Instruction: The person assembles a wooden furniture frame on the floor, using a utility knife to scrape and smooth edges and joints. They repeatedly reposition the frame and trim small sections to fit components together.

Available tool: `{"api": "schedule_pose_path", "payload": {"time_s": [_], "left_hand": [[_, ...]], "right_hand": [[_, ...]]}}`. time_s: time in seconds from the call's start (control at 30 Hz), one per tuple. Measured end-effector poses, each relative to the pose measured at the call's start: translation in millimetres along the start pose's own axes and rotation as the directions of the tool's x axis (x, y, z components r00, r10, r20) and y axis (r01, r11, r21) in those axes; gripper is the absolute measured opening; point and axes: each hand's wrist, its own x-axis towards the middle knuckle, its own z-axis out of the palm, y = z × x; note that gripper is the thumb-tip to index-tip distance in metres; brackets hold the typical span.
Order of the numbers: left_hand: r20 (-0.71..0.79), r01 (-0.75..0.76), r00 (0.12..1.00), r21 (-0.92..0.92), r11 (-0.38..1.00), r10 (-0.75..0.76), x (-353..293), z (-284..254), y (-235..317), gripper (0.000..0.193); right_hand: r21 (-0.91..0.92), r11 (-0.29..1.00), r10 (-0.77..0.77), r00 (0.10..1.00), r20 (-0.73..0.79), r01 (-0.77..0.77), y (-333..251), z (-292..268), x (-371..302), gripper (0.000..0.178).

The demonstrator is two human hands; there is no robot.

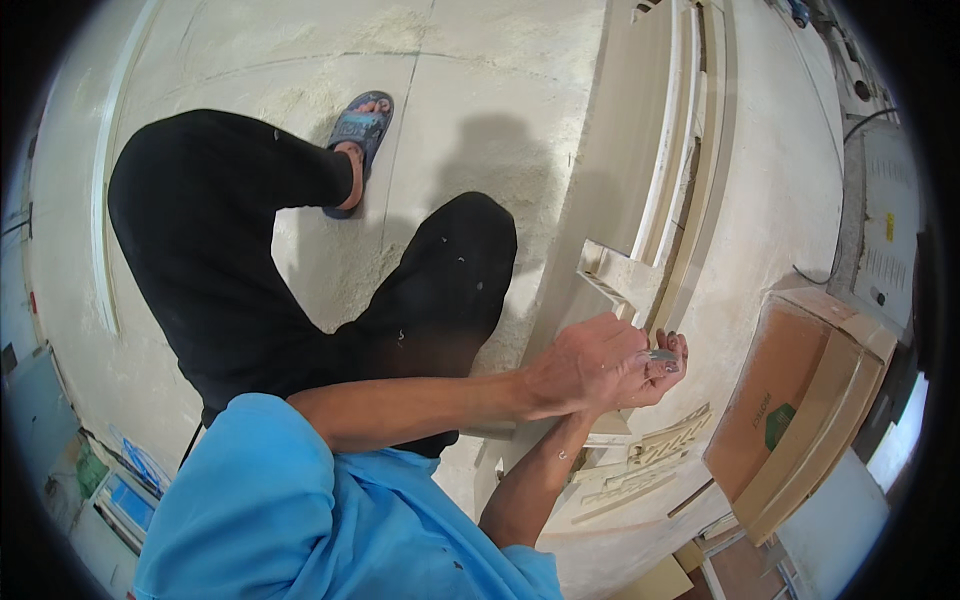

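Note:
My left hand (588,362) is closed in a fist, back of the hand up, and lies across my right hand. What its fingers hold, if anything, is hidden. Just beyond it my right hand (650,382) has its fingers curled, the tips dusty grey. A small grey, metallic-looking piece (662,355) shows at those fingertips; its kind is unclear. Both hands are close above the near end of a pale wooden piece (612,262), beside a stack of long pale boards (668,130).
Pale notched strips (655,455) lie right of my right forearm. Further right stand an open cardboard box (790,400) and a grey metal cabinet (888,215). Sawdust covers the floor (500,50) around my sandalled foot (360,135). A long white strip (105,200) lies at the left.

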Motion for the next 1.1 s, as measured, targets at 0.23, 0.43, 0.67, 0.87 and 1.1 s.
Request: {"api": "schedule_pose_path", "payload": {"time_s": [0.23, 0.43, 0.67, 0.87, 1.1], "left_hand": [[-0.088, 0.359, 0.925, -0.107, 0.927, -0.369, 13.5, 6.6, -47.1, 0.020], [-0.050, 0.339, 0.936, -0.145, 0.930, -0.349, 0.5, 13.8, -51.8, 0.026], [-0.033, 0.286, 0.957, -0.092, 0.954, -0.290, 6.2, 7.6, -28.4, 0.019], [-0.023, 0.379, 0.923, -0.125, 0.917, -0.384, 4.5, 2.6, -31.9, 0.024], [0.025, 0.353, 0.936, -0.086, 0.932, -0.352, 4.6, 1.3, -48.9, 0.026]], "right_hand": [[-0.024, 0.999, -0.046, 0.999, 0.012, 0.046, -3.4, 1.7, 0.4, 0.059], [-0.104, 0.992, -0.067, 0.998, 0.014, 0.068, -6.5, 3.8, -1.0, 0.056], [-0.183, 0.974, -0.123, 0.991, 0.056, 0.131, -9.8, 5.4, -0.2, 0.052], [-0.187, 0.978, -0.080, 0.995, 0.061, 0.090, -13.7, 5.9, -1.0, 0.050], [-0.151, 0.984, -0.085, 0.993, 0.085, 0.097, -11.2, 5.2, -1.9, 0.047]]}}
